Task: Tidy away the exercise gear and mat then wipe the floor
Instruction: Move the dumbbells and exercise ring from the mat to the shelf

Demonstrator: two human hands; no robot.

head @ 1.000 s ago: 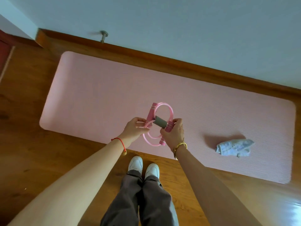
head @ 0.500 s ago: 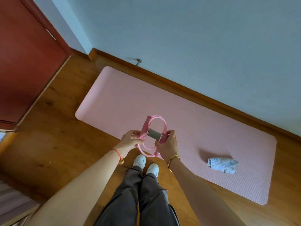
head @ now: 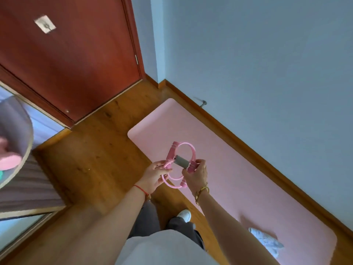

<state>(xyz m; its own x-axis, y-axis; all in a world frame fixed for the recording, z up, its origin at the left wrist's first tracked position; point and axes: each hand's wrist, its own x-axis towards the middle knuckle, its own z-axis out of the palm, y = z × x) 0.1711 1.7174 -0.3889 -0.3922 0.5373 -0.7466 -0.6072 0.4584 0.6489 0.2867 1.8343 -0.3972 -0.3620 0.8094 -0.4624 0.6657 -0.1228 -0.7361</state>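
Note:
I hold a pink figure-eight resistance band (head: 182, 156) with a grey middle sleeve at waist height, above the floor. My left hand (head: 155, 175) grips its left loop and my right hand (head: 196, 175) grips a pink foam handle on the right. The pink exercise mat (head: 238, 188) lies flat on the wooden floor along the blue wall. A crumpled white cloth (head: 266, 242) lies on the mat near its right end.
A dark red door (head: 72, 60) stands closed at the upper left. A round grey basket (head: 17, 140) with pink items inside sits at the left edge. A doorstop (head: 203, 103) sticks out of the wall above the skirting. My feet stand on bare wooden floor (head: 91, 163).
My view has swung left and up, bringing the door and the basket into sight. The mat has slid to the right of the frame. Both hands keep their hold on the band.

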